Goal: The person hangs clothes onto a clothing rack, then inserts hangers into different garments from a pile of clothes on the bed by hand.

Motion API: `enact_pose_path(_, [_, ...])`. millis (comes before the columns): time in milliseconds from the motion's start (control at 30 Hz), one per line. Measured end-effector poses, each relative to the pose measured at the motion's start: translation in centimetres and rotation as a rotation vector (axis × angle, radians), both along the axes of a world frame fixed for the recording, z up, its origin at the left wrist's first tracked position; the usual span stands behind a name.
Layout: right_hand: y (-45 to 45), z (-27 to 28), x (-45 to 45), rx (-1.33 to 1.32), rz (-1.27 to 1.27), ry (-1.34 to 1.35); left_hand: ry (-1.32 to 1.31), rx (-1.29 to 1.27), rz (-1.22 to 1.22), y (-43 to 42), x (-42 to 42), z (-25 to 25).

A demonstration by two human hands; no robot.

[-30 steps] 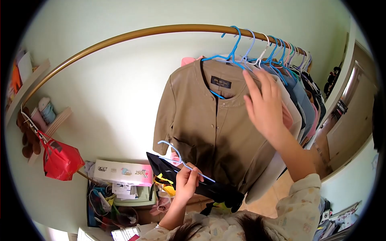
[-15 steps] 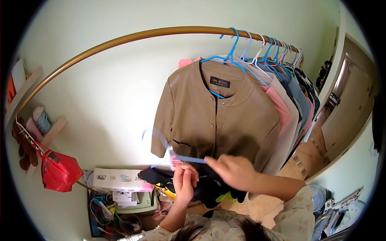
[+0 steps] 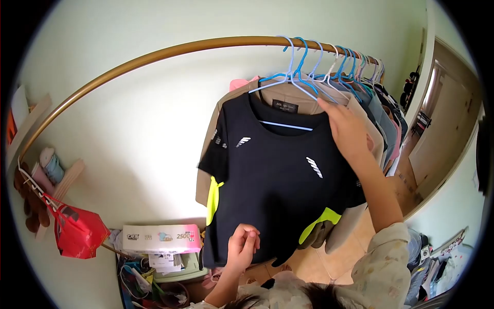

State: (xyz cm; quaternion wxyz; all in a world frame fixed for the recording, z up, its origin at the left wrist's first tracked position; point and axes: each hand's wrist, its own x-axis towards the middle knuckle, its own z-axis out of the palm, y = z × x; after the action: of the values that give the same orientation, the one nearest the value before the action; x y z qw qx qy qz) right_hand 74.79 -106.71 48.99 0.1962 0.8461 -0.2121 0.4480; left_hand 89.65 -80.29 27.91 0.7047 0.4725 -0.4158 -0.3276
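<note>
A black T-shirt [image 3: 278, 170] with white stripe marks and neon-yellow side panels hangs on a light-blue clothes hanger [image 3: 285, 124], its hook over the brass-coloured rail. My right hand [image 3: 350, 131] is at the shirt's right shoulder, fingers closed on the end of the hanger. Low in front of the shirt, my left hand [image 3: 243, 247] is curled closed, with nothing visible in it. Directly behind the shirt hangs a brown jacket [image 3: 211, 190] on a bright-blue hanger.
The curved rail [image 3: 170, 54] carries several more garments [image 3: 383, 121] to the right. A red bag [image 3: 80, 229] hangs at the left. Below the rail, a white-and-pink pack [image 3: 159, 239] lies over cluttered items. A doorway [image 3: 442, 129] opens on the right.
The black T-shirt and its hanger have gone from low by my hands up onto the rail, in front of the brown jacket. My right hand has risen; my left stays low.
</note>
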Motion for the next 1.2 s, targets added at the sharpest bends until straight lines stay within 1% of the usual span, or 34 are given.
enact_pose_path(67, [0.3, -1.1, 0.2, -0.058, -0.094, 0.022, 0.061, 0.025, -0.019, -0.3, 0.1, -1.5])
enact_pose_path(100, [0.2, -1.5, 0.3, -0.085, -0.081, 0.007, 0.076, 0.048, -0.037, -0.3, 0.2, -2.0])
enact_pose_path(200, [0.8, -2.3, 0.3, -0.055, -0.094, -0.042, 0.125, 0.151, -0.092, -0.5, -0.2, -2.6])
enact_pose_path(333, [2.6, -4.0, -3.8, 0.2, -0.124, -0.033, 0.066, 0.143, -0.014, -0.6, -1.1, -2.4])
enact_pose_path(400, [3.9, -5.9, -6.8, 0.244, -0.151, -0.055, 0.048, 0.141, -0.041, -1.1, -1.4, -2.4])
enact_pose_path(433, [4.9, -6.9, -8.7, 0.264, -0.175, -0.069, 0.054, 0.098, -0.054, -1.8, -2.1, -2.3])
enact_pose_path(500, [8.1, -8.2, -13.5, 0.53, -0.407, 0.009, 0.024, 0.03, -0.101, -3.1, -4.1, -2.1])
enact_pose_path(533, [9.9, -9.0, -16.2, 0.666, -0.525, 0.034, 0.045, 0.004, -0.162, -3.8, -5.5, -2.2])
enact_pose_path(600, [12.2, -13.6, -24.2, 0.467, -0.512, -0.063, -0.025, 0.017, -0.298, -5.0, -8.7, -1.8])
enact_pose_path(667, [18.0, -16.6, -31.9, 0.653, -0.724, -0.204, 0.011, 0.051, -0.512, -6.0, -13.2, -1.1])
enact_pose_path(733, [25.8, -17.7, -38.1, 0.745, -0.981, -0.351, 0.025, 0.044, -0.679, -6.1, -18.9, -0.4])
enact_pose_path(767, [30.2, -18.4, -40.7, 0.789, -1.045, -0.473, 0.006, 0.044, -0.75, -5.8, -22.0, -0.4])
enact_pose_path(800, [34.9, -19.0, -42.9, 0.823, -1.117, -0.605, -0.013, 0.044, -0.834, -5.3, -25.3, -0.6])
enact_pose_path(833, [39.7, -19.9, -44.7, 0.801, -1.166, -0.718, -0.016, 0.066, -0.959, -4.6, -28.4, -1.2])
enact_pose_path(867, [44.7, -21.7, -46.5, 0.801, -1.233, -0.862, 0.042, 0.069, -0.996, -3.0, -32.2, -0.6])
enact_pose_path(900, [49.3, -23.2, -47.8, 0.795, -1.348, -0.892, 0.037, 0.068, -1.084, -1.5, -35.8, -0.5])
enact_pose_path(967, [58.0, -25.2, -48.9, 0.773, -1.552, -0.948, 0.005, 0.061, -1.278, 2.2, -42.3, -0.9])
enact_pose_path(1000, [61.8, -26.1, -48.9, 0.777, -1.587, -1.048, -0.024, 0.05, -1.378, 4.2, -45.2, -1.2])
enact_pose_path(1033, [65.0, -26.2, -48.5, 0.772, -1.67, -1.093, -0.052, 0.033, -1.474, 6.2, -47.8, -1.7])
enact_pose_path(1100, [69.5, -26.0, -47.9, 0.774, -1.806, -1.219, -0.104, -0.025, -1.644, 9.8, -52.7, -2.8])
enact_pose_path(1133, [71.5, -26.4, -47.8, 0.699, -1.833, -1.228, -0.129, -0.056, -1.718, 11.4, -54.8, -3.1])
enact_pose_path(1200, [74.0, -26.1, -47.2, 0.635, -1.909, -1.323, -0.213, -0.041, -1.841, 14.4, -58.3, -2.6])
